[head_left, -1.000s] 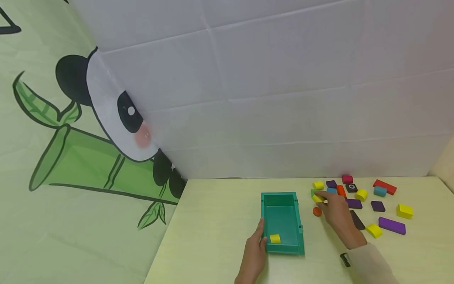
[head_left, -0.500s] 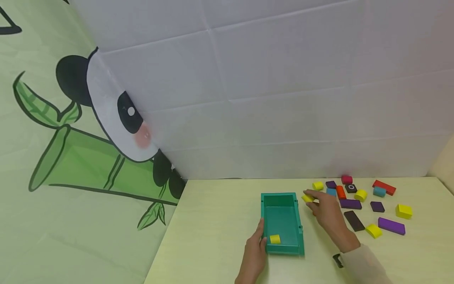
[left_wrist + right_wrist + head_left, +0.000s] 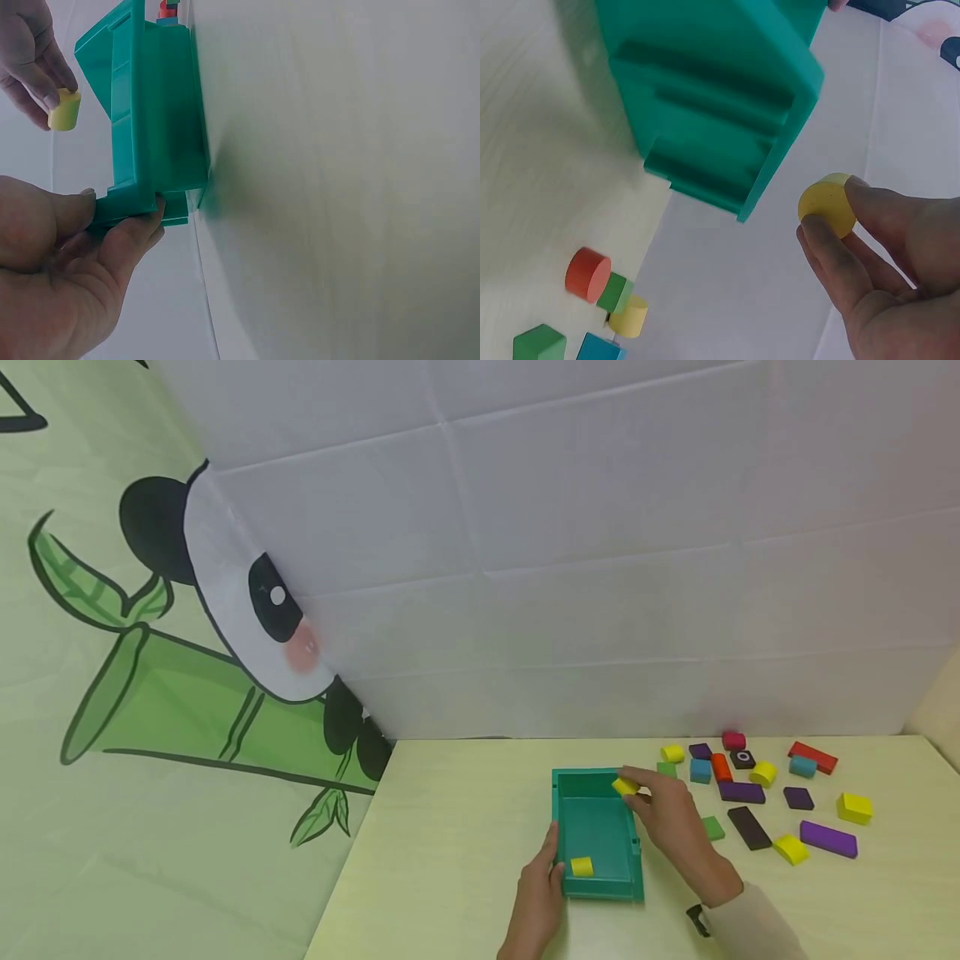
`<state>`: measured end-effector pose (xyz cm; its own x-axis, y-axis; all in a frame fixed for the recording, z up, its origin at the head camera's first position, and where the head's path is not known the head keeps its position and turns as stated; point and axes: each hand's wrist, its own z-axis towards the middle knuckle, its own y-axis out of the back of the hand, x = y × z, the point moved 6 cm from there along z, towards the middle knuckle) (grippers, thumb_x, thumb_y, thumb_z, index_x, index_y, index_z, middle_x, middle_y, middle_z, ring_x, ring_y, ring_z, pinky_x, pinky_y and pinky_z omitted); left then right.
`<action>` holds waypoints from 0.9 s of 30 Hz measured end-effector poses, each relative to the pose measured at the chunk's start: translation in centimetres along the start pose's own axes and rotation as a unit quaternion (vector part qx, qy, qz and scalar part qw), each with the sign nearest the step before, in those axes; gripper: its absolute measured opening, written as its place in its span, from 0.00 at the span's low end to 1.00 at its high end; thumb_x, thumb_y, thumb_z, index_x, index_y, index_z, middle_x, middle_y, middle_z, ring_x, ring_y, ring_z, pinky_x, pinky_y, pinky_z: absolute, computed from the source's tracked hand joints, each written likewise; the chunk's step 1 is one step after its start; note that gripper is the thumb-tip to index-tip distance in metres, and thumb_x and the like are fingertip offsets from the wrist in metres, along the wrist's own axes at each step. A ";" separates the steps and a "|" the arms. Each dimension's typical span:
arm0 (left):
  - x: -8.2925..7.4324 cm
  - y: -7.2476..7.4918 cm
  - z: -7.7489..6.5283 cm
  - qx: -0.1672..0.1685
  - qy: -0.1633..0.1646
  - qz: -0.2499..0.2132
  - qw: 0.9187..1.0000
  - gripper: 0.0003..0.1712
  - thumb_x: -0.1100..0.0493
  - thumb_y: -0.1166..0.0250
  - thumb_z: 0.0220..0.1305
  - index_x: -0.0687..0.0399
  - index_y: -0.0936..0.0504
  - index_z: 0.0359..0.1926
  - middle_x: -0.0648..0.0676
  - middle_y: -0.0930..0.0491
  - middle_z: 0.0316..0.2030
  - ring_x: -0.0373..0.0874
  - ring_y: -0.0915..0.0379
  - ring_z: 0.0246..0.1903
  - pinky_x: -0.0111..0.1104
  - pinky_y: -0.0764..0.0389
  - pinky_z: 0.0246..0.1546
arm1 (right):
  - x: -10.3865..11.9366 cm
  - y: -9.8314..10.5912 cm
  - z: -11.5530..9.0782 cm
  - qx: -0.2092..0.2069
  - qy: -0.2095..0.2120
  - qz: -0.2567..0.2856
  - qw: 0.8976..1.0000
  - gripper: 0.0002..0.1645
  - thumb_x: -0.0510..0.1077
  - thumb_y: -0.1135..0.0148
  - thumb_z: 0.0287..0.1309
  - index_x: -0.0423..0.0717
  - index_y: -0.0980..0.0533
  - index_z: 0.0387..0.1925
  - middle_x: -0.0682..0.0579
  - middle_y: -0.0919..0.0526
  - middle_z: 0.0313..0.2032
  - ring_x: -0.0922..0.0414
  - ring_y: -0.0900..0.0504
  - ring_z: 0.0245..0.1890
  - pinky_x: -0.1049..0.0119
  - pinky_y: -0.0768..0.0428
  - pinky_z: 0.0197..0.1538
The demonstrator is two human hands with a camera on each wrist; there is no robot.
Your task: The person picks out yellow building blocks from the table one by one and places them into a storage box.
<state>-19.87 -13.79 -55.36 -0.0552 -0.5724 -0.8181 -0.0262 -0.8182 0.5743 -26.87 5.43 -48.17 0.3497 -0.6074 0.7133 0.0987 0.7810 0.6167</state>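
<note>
My left hand [image 3: 536,897] grips the left rim of a green plastic box [image 3: 633,885], with the thumb on the rim and the fingers below it in the left wrist view. One yellow block [image 3: 582,867] lies inside, close to the near wall. My right hand [image 3: 675,827] pinches a short yellow cylinder block [image 3: 826,206] between thumb and fingertips. That block is over the box's far right rim in the head view, clear of the box in the wrist views.
Several loose blocks lie right of the box, among them a green block [image 3: 712,828], a dark plank [image 3: 749,827], a purple plank [image 3: 828,839] and a yellow block [image 3: 855,807]. A red cylinder [image 3: 589,275] shows in the right wrist view. A white cloth wall [image 3: 600,568] backs the table.
My right hand has carried the yellow cylinder block left from the loose blocks to the box's far right rim. Two green blocks now show there. The left hand and box have stayed put.
</note>
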 end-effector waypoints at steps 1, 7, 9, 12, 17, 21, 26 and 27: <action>0.0 0.0 0.0 0.000 -0.001 0.000 1.000 0.33 0.65 0.51 0.68 0.43 0.51 0.69 0.46 0.48 0.66 0.38 0.52 0.61 0.40 0.39 0.61 | 0.2 -0.2 0.0 0.003 0.001 0.001 1.000 0.27 0.31 0.35 0.48 0.48 0.26 0.52 0.46 0.22 0.49 0.50 0.24 0.46 0.57 0.18 0.40; 0.0 0.1 0.0 -0.003 -0.006 0.003 1.000 0.33 0.65 0.50 0.68 0.42 0.51 0.69 0.45 0.47 0.65 0.38 0.51 0.61 0.40 0.38 0.61 | 1.2 -1.3 -0.1 0.019 0.004 -0.006 1.000 0.26 0.33 0.34 0.47 0.49 0.25 0.50 0.47 0.22 0.49 0.50 0.23 0.45 0.54 0.19 0.42; 0.0 0.1 0.0 -0.004 -0.008 0.004 1.000 0.33 0.65 0.50 0.67 0.43 0.51 0.69 0.46 0.47 0.65 0.38 0.50 0.61 0.41 0.38 0.61 | 1.4 -1.8 0.0 0.024 0.003 -0.013 1.000 0.26 0.34 0.33 0.46 0.50 0.24 0.50 0.47 0.22 0.49 0.50 0.24 0.46 0.53 0.20 0.44; -0.1 0.2 0.0 -0.007 -0.016 0.007 1.000 0.33 0.65 0.50 0.67 0.44 0.50 0.69 0.46 0.46 0.65 0.38 0.49 0.60 0.41 0.38 0.60 | 1.7 -2.5 -0.1 0.034 0.006 -0.016 0.999 0.24 0.35 0.33 0.46 0.49 0.24 0.49 0.49 0.22 0.49 0.50 0.26 0.49 0.52 0.22 0.48; -0.3 0.4 0.1 -0.011 -0.018 0.017 1.000 0.33 0.66 0.49 0.66 0.44 0.49 0.69 0.48 0.44 0.64 0.39 0.47 0.59 0.40 0.37 0.60 | 1.9 -3.8 -0.4 0.052 -0.001 -0.016 0.999 0.23 0.35 0.33 0.47 0.49 0.23 0.47 0.51 0.21 0.48 0.50 0.28 0.52 0.50 0.25 0.51; -0.2 0.3 0.1 -0.008 -0.009 0.018 1.000 0.33 0.66 0.49 0.67 0.43 0.49 0.69 0.48 0.43 0.63 0.39 0.47 0.59 0.41 0.36 0.60 | 1.8 -4.9 -0.7 0.065 -0.012 -0.010 0.998 0.22 0.33 0.33 0.46 0.49 0.22 0.46 0.52 0.21 0.47 0.52 0.28 0.51 0.49 0.25 0.52; -0.2 0.4 0.0 -0.013 -0.017 0.012 1.000 0.34 0.66 0.49 0.66 0.44 0.49 0.69 0.47 0.43 0.64 0.38 0.47 0.59 0.40 0.37 0.60 | 1.8 -5.9 -1.1 0.076 -0.019 -0.001 0.997 0.21 0.32 0.33 0.46 0.48 0.22 0.45 0.53 0.20 0.46 0.53 0.27 0.50 0.49 0.24 0.52; -0.2 0.4 -0.1 -0.015 -0.022 0.013 1.000 0.34 0.67 0.49 0.66 0.45 0.49 0.69 0.48 0.43 0.64 0.39 0.47 0.59 0.41 0.37 0.60 | 1.8 -6.1 -1.2 0.078 -0.020 -0.001 0.997 0.21 0.32 0.33 0.46 0.48 0.22 0.45 0.53 0.20 0.46 0.53 0.27 0.50 0.49 0.25 0.52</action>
<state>-19.76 -14.00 -54.95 -0.1002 -0.5903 -0.8009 0.0064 -0.8053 0.5928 -25.71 -0.25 -51.04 0.3121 -0.6171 0.7223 -0.0472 0.7493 0.6606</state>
